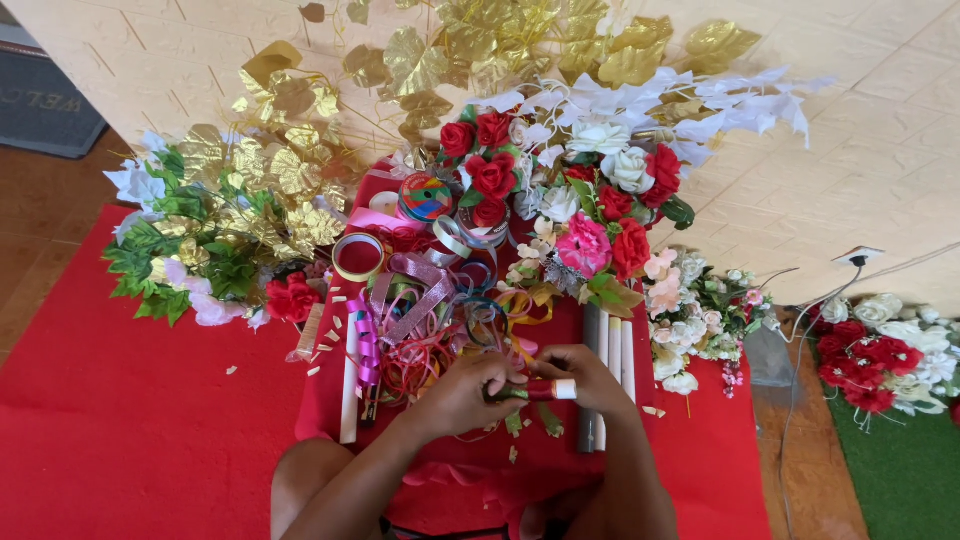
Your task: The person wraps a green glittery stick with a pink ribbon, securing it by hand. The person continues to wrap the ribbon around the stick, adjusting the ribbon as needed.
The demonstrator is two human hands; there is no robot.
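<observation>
Right in front of the person's knees, over the red cloth (pixel 150 420) on the floor, both hands are working on a small thin stem piece wrapped in green and red with a white tip (pixel 548 390). The left hand (pixel 462 392) is curling around its left end, fingers pressed together on it, and the right hand (pixel 588 378) is pinching the other end near the white tip, so both are closing on the same little thing and it's sitting just above the lap, between the two hands.

Judging by the look of it, it's going to be super light and a bit bendy, probably wire or plastic under a tape-like wrap. I'm guessing it's not fragile, but it's easy to kink and slippery enough to roll between fingertips. The best place to hold seems to be the wrapped middle, close to where the wrap ends, with a fingertip pinch rather than a full fist.

Just beyond the hands, a tangle of curly pink, purple and orange ribbons (pixel 420 330) is lying beside white paper rolls (pixel 612 350), with a bunch of red, pink and white fabric roses (pixel 590 215) and gold artificial leaves (pixel 280 170) farther back.
</observation>
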